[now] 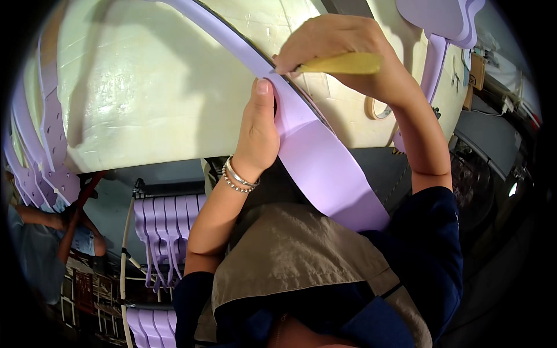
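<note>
A long, curved lilac piece (325, 168) with a dark side edge runs slantwise from my body up across the worktable. My left hand (260, 136) is wrapped round its left side near the middle, thumb lying on the lilac face. In my right hand (348, 43) is a tool with a flat yellow handle (342, 64), pinched so that its front end meets the right edge of the piece just beyond my left thumb. The tool's working end is hidden by my fingers, so its kind does not show.
Pale, glossy sheeting covers the worktable (145, 87). A tape roll (378, 108) lies by my right forearm. More lilac pieces stand at left (53, 133), top right (438, 23) and on a rack (168, 223) below the table edge. Another person's arm (40, 217) shows at far left.
</note>
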{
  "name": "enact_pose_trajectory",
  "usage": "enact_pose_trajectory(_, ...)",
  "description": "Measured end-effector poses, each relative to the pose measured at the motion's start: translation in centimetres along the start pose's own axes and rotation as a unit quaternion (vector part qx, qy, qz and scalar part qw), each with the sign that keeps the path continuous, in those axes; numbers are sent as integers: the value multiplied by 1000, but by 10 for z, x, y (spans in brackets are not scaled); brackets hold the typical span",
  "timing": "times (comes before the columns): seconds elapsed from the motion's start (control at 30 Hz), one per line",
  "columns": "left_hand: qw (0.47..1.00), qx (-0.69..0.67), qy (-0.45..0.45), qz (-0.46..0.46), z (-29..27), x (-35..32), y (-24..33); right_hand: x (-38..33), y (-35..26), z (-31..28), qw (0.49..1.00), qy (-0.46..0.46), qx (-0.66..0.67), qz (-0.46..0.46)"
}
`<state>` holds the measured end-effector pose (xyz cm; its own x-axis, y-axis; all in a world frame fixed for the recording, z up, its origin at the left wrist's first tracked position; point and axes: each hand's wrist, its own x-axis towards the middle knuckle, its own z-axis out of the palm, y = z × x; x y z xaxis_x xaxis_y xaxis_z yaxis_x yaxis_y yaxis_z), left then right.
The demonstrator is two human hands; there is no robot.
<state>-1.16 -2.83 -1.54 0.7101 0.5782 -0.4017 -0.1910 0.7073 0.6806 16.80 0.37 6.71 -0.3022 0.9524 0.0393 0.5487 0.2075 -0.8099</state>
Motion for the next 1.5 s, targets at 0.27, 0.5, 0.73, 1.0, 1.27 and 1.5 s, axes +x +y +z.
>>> enact_pose_trajectory(0.27,1000,7,19,11,0,-1,4,-36,-16,-9,998,-60,10,23)
enact_pose_trajectory(0.5,997,53,40,28,1,0,3,-45,-15,-9,999,-40,7,14)
enact_pose_trajectory(0.73,999,31,30,17,1,1,2,-49,-19,-9,999,-39,7,29)
enact_pose_trajectory(1.0,998,50,10,31,-2,3,-1,-43,4,-7,971,53,202,114)
enact_pose_trajectory(1.27,996,75,-16,48,3,2,14,-3,65,-21,857,229,-391,246)
enact_pose_trajectory(1.5,986,157,-5,49,-1,3,8,-49,38,-22,912,145,-259,284)
